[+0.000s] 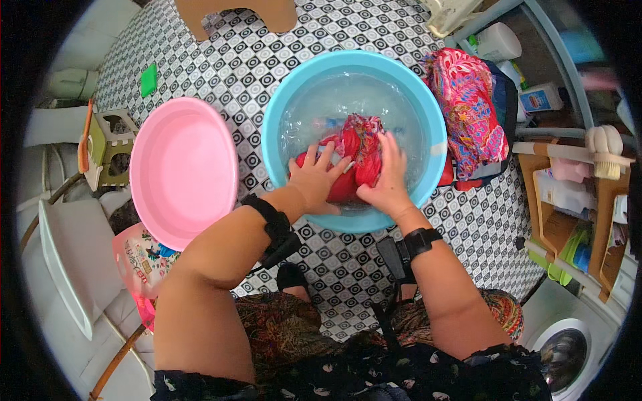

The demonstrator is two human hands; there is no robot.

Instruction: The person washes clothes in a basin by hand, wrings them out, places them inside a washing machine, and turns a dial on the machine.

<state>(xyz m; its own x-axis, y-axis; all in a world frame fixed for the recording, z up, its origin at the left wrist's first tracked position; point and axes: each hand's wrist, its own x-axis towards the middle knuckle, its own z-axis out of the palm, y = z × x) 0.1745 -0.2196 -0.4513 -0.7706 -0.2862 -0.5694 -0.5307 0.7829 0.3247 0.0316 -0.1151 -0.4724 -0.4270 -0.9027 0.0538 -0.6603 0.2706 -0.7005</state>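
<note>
Both hands are inside a round light-blue basin (271, 120) holding cloudy water. A wet red patterned cloth (366, 150) lies bunched in the water near the basin's closer side. My left hand (314, 180) rests on the cloth's left part, open, with fingers spread and a ring showing. On the cloth's right edge is my right hand (389, 177), also open, its fingers stretched away from me and the thumb apart. The part of the cloth under my palms is hidden. Each forearm wears a black strapped device.
An oval pink basin (184, 150) stands left of the blue one, beside a printed pink packet (144, 257). Patterned red clothes (468, 113) are heaped at the right. A green block (148, 80) sits on the tiled floor. Shelving with bottles and a brush (607, 157) lines the right side.
</note>
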